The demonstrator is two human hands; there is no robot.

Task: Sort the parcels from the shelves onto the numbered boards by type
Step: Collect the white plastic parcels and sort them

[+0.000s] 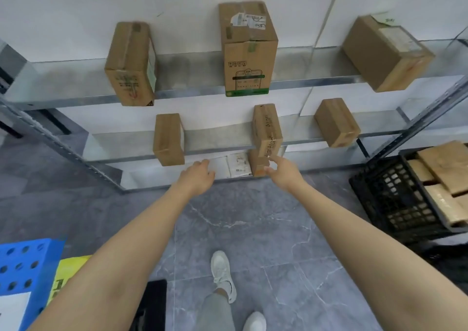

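Head view: both bare arms stretch toward the lowest level of the metal shelving (192,92). The hands are apart and neither grips anything. The left hand (197,178), fingers relaxed, hovers below and left of the lettered box (266,128), at the edge of a white flat parcel (239,165) whose small print is too blurred to read. The right hand (281,172) sits just under the lettered box, forefinger stretched up toward it and thumb beside a small brown box (257,163); contact cannot be told.

The lettered box stands on the middle level, and its side carries dark writing that looks like "Align". Above it stands a tall carton (247,52) with a green band, printed icons and torn white labels, all illegible.

Right of the lettered box, a black crate (395,196) holds brown parcels. Far below-left lies a yellow sheet (68,267) with unreadable black marks. The floor (253,216) is grey veined tile and the wall (76,1) is white.
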